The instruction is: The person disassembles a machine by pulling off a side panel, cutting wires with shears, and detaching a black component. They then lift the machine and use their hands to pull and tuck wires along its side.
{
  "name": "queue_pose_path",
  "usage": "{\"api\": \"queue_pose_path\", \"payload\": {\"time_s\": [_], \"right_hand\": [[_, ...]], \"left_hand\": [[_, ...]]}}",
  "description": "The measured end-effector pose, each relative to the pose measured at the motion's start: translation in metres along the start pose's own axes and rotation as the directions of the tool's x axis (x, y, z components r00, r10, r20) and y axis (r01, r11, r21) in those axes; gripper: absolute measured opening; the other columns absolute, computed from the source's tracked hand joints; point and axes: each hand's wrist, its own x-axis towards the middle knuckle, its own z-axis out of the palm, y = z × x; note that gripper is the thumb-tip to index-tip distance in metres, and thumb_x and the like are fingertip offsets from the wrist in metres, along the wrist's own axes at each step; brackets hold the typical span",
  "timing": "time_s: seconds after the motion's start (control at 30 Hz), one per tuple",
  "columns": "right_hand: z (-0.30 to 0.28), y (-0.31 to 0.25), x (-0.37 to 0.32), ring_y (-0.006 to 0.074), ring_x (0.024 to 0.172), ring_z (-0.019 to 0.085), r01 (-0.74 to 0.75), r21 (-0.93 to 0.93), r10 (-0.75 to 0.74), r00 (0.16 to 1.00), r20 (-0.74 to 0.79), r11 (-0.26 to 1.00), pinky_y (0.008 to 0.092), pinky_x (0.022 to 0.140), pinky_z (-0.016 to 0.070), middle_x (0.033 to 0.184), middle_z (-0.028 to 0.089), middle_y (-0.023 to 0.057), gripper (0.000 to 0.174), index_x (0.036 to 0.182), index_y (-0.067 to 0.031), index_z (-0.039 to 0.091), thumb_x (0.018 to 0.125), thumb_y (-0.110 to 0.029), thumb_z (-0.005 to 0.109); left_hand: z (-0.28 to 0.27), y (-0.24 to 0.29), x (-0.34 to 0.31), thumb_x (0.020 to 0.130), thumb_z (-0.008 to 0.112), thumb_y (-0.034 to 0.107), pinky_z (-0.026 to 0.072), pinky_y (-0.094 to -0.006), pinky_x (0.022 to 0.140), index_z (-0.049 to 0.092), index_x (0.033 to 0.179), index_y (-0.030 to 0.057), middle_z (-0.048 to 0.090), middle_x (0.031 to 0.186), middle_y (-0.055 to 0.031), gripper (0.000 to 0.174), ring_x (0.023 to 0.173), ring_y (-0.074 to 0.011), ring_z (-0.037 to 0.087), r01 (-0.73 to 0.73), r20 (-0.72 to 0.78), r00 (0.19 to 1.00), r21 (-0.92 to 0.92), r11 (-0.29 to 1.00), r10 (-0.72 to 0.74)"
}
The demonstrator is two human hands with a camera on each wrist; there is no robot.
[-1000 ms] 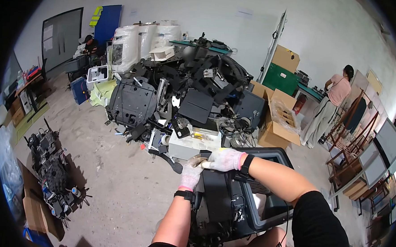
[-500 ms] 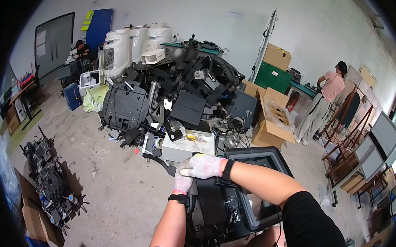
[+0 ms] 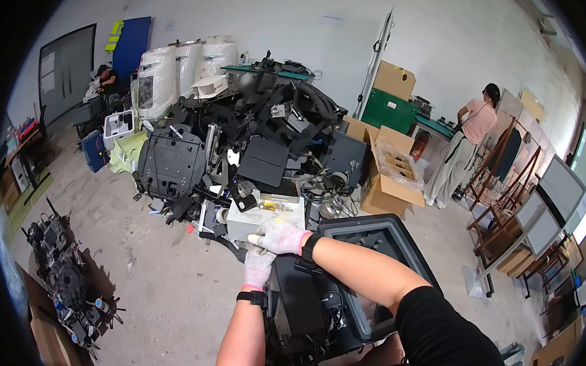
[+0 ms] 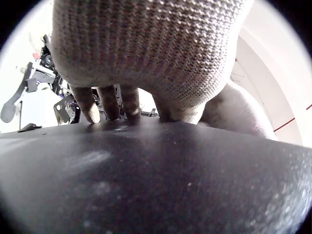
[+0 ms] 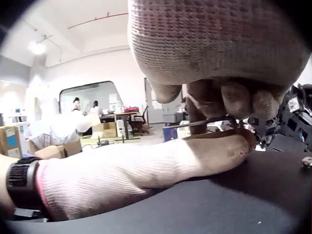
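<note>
In the head view my gloved right hand [image 3: 281, 237] lies over the fingers of my gloved left hand [image 3: 258, 268], at the far end of a black panel [image 3: 298, 291] on a dark machine. Curled fingers of the right hand [image 5: 226, 97] grip a thin, dark, bent hex key [image 5: 214, 120]. Its bend comes down at the thumb and finger tips of the left hand [image 5: 195, 156], which pinch around it. Other fingers [image 4: 109, 103] of the left hand point down onto the black panel [image 4: 146, 180]. What lies under the fingertips is hidden.
Beside the machine stands an open dark bin [image 3: 427, 273]. Ahead are a white box [image 3: 264, 221] and a big heap of black parts [image 3: 255, 141], with an open carton [image 3: 382, 197] at its right. More parts [image 3: 63, 274] lie on the left floor. A person [image 3: 478, 123] stands at the back right.
The head view has swung so that the surroundings, hands and machine shift left. The right hand has turned over the left fingers, its back now upward; both hands stay at the panel's far end.
</note>
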Motion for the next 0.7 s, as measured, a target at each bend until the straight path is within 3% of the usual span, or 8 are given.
{"api": "queue_pose_path", "payload": {"time_s": [0.03,0.1,0.2,0.3,0.43,0.57,0.63,0.7], "right_hand": [[-0.006,-0.011,-0.011,0.0416,0.104,0.068,0.053,-0.019,-0.052,0.996,0.076,0.998,0.0475,0.094,0.0528,0.11,0.072,0.0248,0.051,0.117,-0.0054,0.074,0.101,-0.049,0.052],[0.012,0.009,-0.014,0.0414,0.096,0.07,0.283,0.042,-0.286,0.954,0.095,0.958,0.0465,0.089,0.0541,0.1,0.073,0.0244,0.053,0.106,-0.0024,0.076,0.102,-0.049,0.049],[-0.01,0.011,-0.04,0.0402,0.092,0.071,0.247,-0.181,-0.202,0.951,0.234,0.952,0.048,0.087,0.0559,0.092,0.074,0.021,0.059,0.098,-0.0039,0.077,0.103,-0.054,0.047],[-0.024,0.026,-0.041,0.0364,0.093,0.073,0.0,-0.533,0.069,0.992,0.109,0.846,0.0487,0.082,0.0578,0.091,0.075,0.0194,0.057,0.098,-0.0105,0.079,0.102,-0.058,0.047],[-0.006,0.065,0.0,0.0381,0.105,0.07,-0.07,-0.415,0.054,0.997,-0.05,0.907,0.0491,0.089,0.0569,0.117,0.072,0.0226,0.052,0.137,-0.0154,0.064,0.102,-0.051,0.05],[0.008,0.042,0.024,0.0413,0.099,0.071,-0.027,-0.2,0.0,0.991,-0.136,0.98,0.0471,0.092,0.0546,0.112,0.073,0.0242,0.054,0.124,-0.0071,0.071,0.104,-0.051,0.046],[0.009,0.015,0.019,0.043,0.092,0.07,0.098,0.003,-0.098,0.995,0.024,0.995,0.0503,0.086,0.0546,0.098,0.074,0.0246,0.06,0.101,-0.0038,0.078,0.102,-0.055,0.045],[0.001,-0.007,-0.001,0.0436,0.092,0.069,0.192,-0.046,-0.181,0.967,0.178,0.98,0.0511,0.086,0.0537,0.096,0.074,0.0245,0.063,0.097,-0.002,0.077,0.102,-0.057,0.046]], "left_hand": [[0.003,-0.01,0.0,0.094,0.072,0.013,0.053,-0.0351,0.099,0.064,0.13,-0.0051,0.069,0.127,-0.0134,0.041,0.117,-0.0211,0.066,-0.254,-0.054,0.966,-0.055,0.966,0.251],[0.002,-0.05,0.022,0.095,0.072,0.012,0.0531,-0.0349,0.099,0.061,0.132,-0.005,0.069,0.126,-0.013,0.042,0.117,-0.0217,0.066,-0.282,-0.012,0.959,-0.178,0.943,0.285],[0.0,-0.014,0.007,0.094,0.073,0.011,0.0513,-0.0349,0.103,0.066,0.128,-0.0031,0.068,0.127,-0.0144,0.037,0.119,-0.0241,0.065,-0.16,0.018,0.985,-0.281,0.946,0.172],[0.006,0.009,-0.005,0.093,0.074,0.014,0.0489,-0.0341,0.107,0.075,0.115,-0.0041,0.062,0.139,-0.019,0.028,0.126,-0.0262,0.062,-0.205,-0.021,0.979,-0.028,0.978,0.204],[0.006,0.004,-0.002,0.091,0.077,0.014,0.0485,-0.0335,0.108,0.073,0.118,-0.0045,0.061,0.14,-0.0184,0.033,0.127,-0.025,0.062,-0.212,-0.014,0.977,-0.072,0.975,0.211],[0.006,-0.006,0.005,0.091,0.076,0.013,0.0493,-0.0334,0.106,0.073,0.118,-0.0031,0.063,0.138,-0.0166,0.032,0.123,-0.0233,0.063,-0.225,-0.025,0.974,-0.021,0.974,0.225],[0.004,0.009,-0.004,0.088,0.076,0.012,0.0526,-0.0378,0.101,0.075,0.119,0.0009,0.071,0.122,-0.0168,0.033,0.118,-0.0271,0.066,0.006,-0.011,1.0,-0.075,0.997,-0.007],[0.004,-0.056,0.028,0.088,0.075,0.01,0.0539,-0.0383,0.099,0.075,0.12,0.0021,0.071,0.122,-0.0164,0.034,0.115,-0.0279,0.068,-0.164,-0.015,0.986,-0.239,0.957,0.165]]}}
